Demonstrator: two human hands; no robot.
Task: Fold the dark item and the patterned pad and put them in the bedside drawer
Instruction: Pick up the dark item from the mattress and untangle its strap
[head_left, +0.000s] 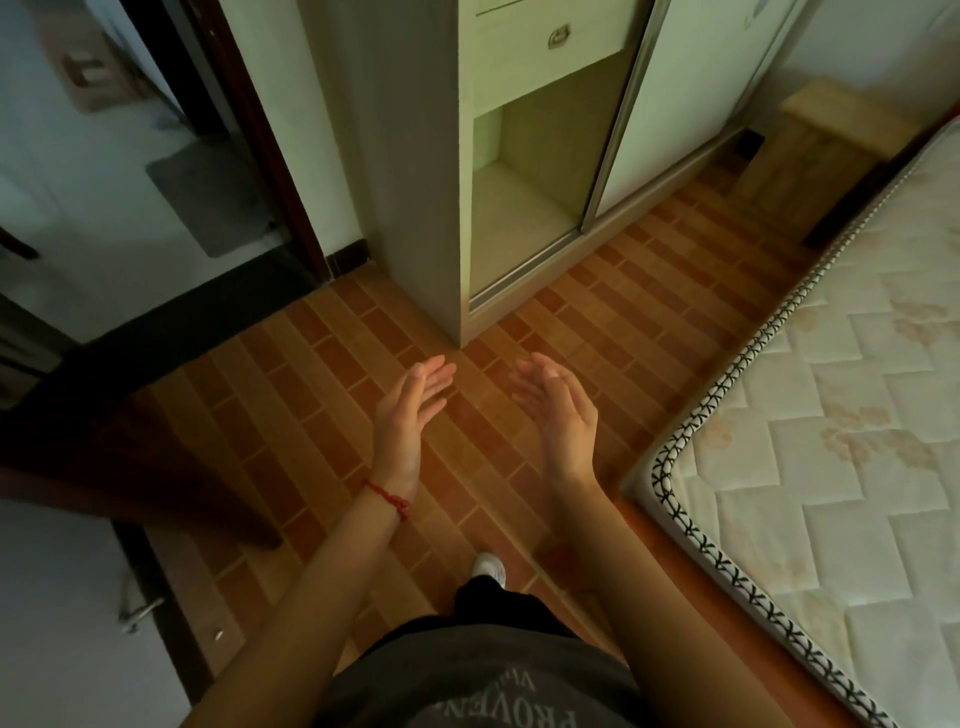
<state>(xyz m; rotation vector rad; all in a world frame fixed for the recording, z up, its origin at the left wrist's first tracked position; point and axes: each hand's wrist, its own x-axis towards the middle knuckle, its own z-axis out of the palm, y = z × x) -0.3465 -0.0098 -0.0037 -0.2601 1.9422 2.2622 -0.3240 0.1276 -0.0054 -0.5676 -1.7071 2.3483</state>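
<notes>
My left hand and my right hand are held out in front of me above the tiled floor, palms facing each other, fingers apart, holding nothing. A red string sits on the left wrist. No dark item and no patterned pad are in view. A wooden bedside cabinet stands at the far right, beyond the head of the bed; I cannot see any open drawer on it.
A bare quilted mattress fills the right side. A wardrobe with a sliding door partly open and a drawer inside stands ahead. An open doorway lies at the left, a door with a handle at lower left.
</notes>
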